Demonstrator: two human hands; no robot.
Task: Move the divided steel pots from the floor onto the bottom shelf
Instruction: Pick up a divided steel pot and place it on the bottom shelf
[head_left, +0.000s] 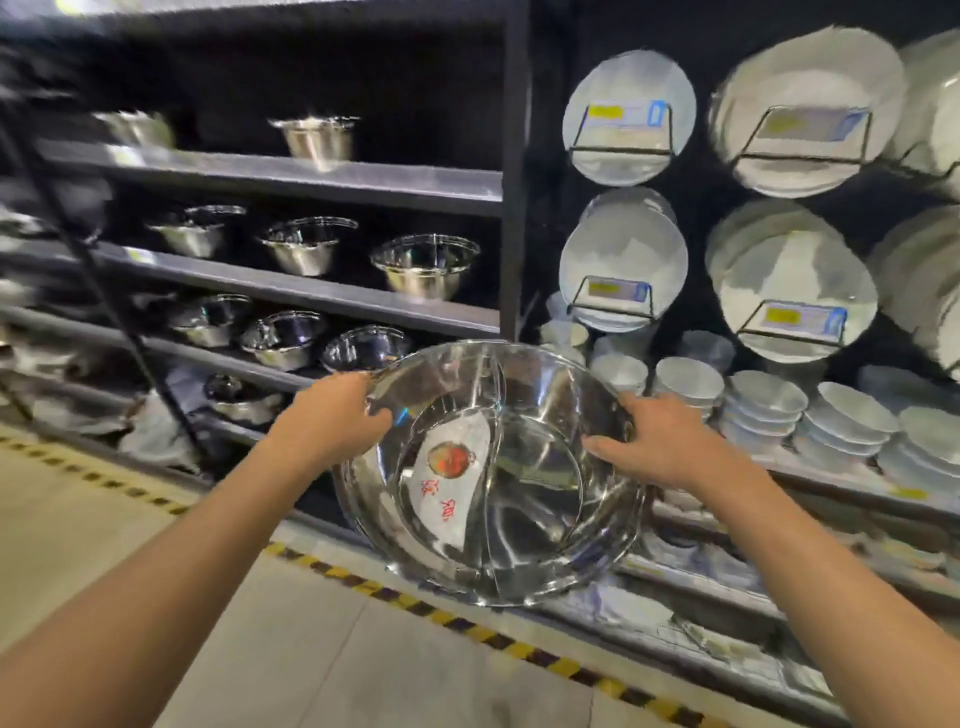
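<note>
Divided steel pot (498, 483) gripped at rim by left hand (340, 415), right hand (657, 441).

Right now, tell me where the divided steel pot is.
Centre of the head view, off the floor: the divided steel pot is held by left hand and right hand.

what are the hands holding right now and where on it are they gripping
A large shiny divided steel pot, held off the floor by its rim: left hand on the left edge, right hand on the right edge.
</note>
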